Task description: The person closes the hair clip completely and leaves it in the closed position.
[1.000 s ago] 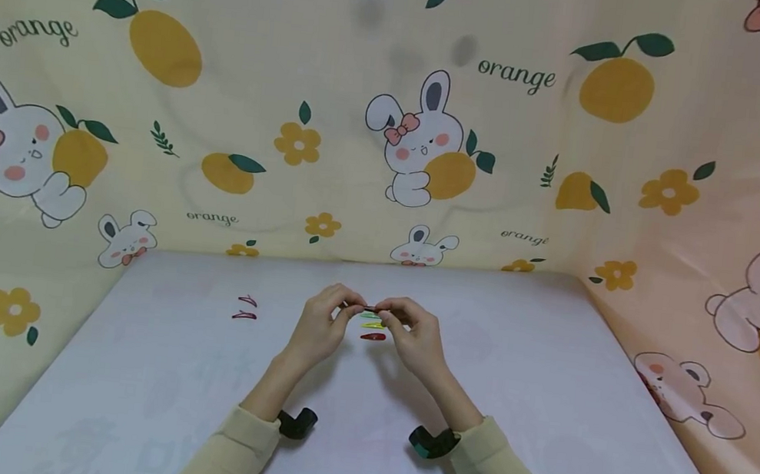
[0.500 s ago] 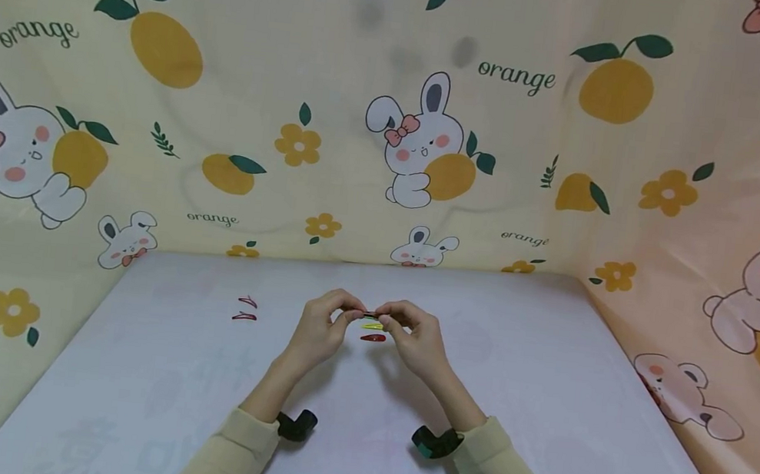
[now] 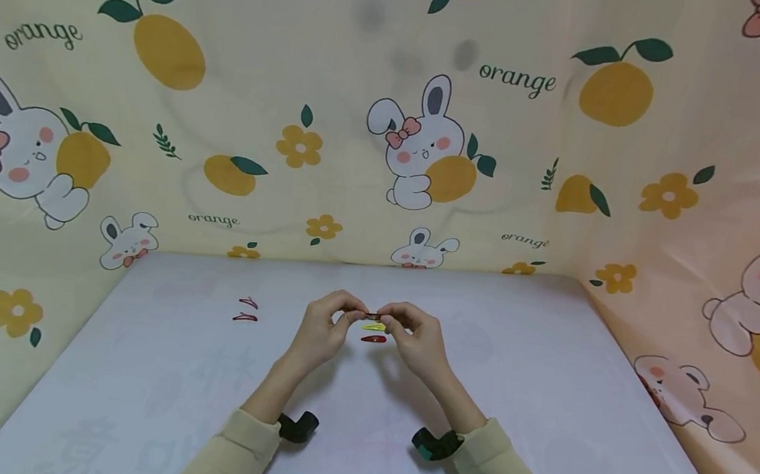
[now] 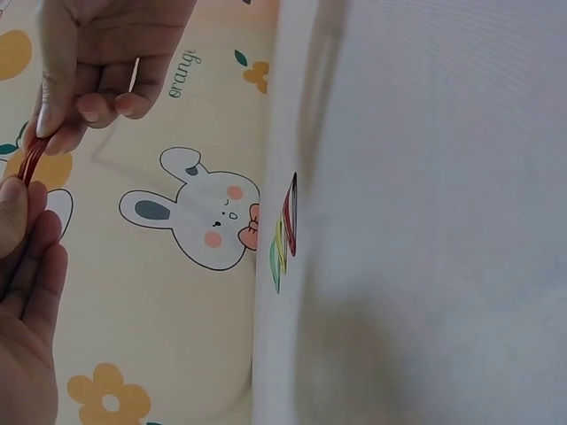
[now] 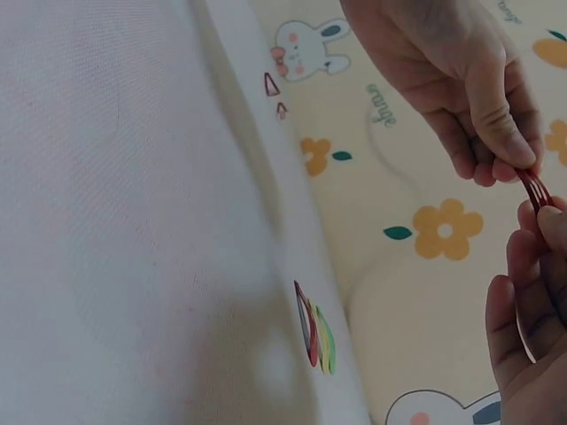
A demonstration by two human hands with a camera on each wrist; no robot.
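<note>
Red clip (image 5: 535,188) is pinched by left hand (image 3: 321,330) and right hand (image 3: 419,341)

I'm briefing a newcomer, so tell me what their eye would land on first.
Probably the large rabbit-print backdrop behind the white table. Then the left hand and right hand, pinching a red hair clip between them. On the table nearby lie another red clip, a yellow clip and a green clip.

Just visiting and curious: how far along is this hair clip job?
Roughly midway, I'd guess. Seemingly done: two red clips to the left, spread open. In hand: another red clip, pinched by left hand and right hand. Probably remaining: a yellow clip, a green clip and one more red clip, grouped by the hands.
</note>
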